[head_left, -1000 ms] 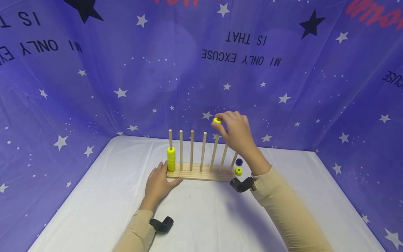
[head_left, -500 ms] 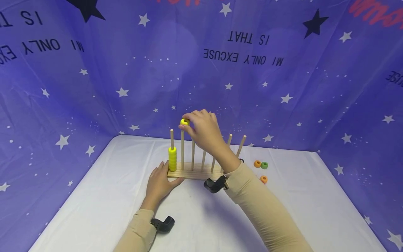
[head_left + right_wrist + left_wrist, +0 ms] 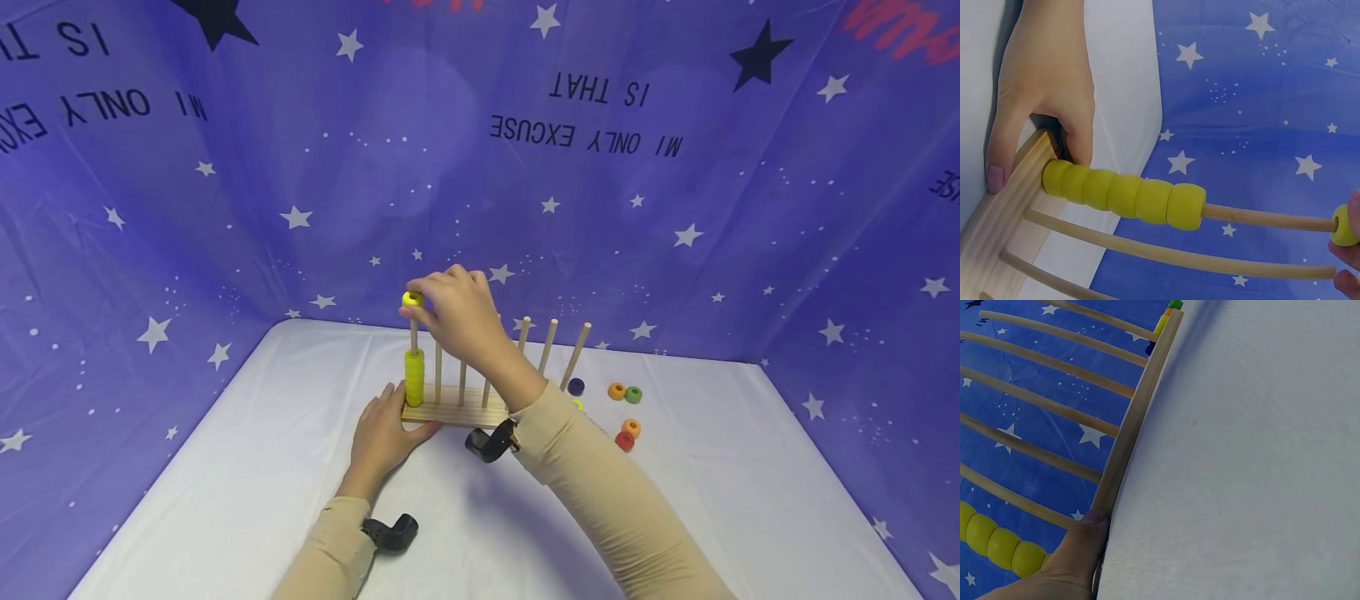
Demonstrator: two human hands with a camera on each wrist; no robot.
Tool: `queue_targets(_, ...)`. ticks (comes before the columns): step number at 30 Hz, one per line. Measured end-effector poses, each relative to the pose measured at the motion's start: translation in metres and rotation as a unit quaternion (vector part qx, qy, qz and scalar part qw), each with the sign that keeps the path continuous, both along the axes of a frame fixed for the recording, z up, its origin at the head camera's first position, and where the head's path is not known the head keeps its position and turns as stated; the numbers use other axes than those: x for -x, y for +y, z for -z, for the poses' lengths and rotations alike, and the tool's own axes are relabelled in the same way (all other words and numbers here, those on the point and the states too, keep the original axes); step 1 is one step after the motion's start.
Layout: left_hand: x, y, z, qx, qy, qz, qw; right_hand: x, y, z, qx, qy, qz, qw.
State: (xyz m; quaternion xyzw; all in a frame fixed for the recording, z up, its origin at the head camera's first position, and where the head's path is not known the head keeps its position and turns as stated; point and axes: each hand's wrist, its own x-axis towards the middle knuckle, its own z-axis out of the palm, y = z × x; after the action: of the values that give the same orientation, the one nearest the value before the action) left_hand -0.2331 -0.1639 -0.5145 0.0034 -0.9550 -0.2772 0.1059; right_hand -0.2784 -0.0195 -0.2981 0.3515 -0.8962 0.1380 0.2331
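Observation:
A wooden rack of upright pegs has a pale base (image 3: 457, 410). My left hand (image 3: 381, 437) holds the base's left end, its thumb (image 3: 1079, 550) along the front edge and the fingers on the other side. Stacked low on the leftmost peg are several yellow beads (image 3: 1129, 195). At that peg's tip, my right hand (image 3: 461, 321) pinches another yellow bead (image 3: 412, 299) between thumb and fingers. The right wrist view shows the peg's end entering this bead (image 3: 1342, 228), apart from the stack below. My right hand and forearm cover part of the other pegs.
Right of the rack, on the white table (image 3: 720, 467), lie a dark blue bead (image 3: 576, 387), a partly hidden yellow bead (image 3: 578, 405), two orange beads (image 3: 617, 391), a green bead (image 3: 633, 395) and a red bead (image 3: 625, 442). A blue star-print curtain (image 3: 450, 167) stands behind.
My right hand has carried the yellow bead leftward across the pegs to the tip of the leftmost one. The left hand has stayed on the base.

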Motion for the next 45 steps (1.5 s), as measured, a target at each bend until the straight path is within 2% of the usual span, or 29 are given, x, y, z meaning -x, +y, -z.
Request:
queue_targets(30, 0.0003, -0.0011, 0.0009, -0.001, -0.005, 0.003, 1.0, 0.0013, 0.0001, 0.0068, -0.041, -0.034, 0.011, 0.999)
queue_targets(45, 0.0007, -0.0011, 0.0017, 0.005, 0.008, 0.004, 0.9999, 0.0025, 0.0034, 0.0091, -0.027, -0.04, 0.0, 0.999)
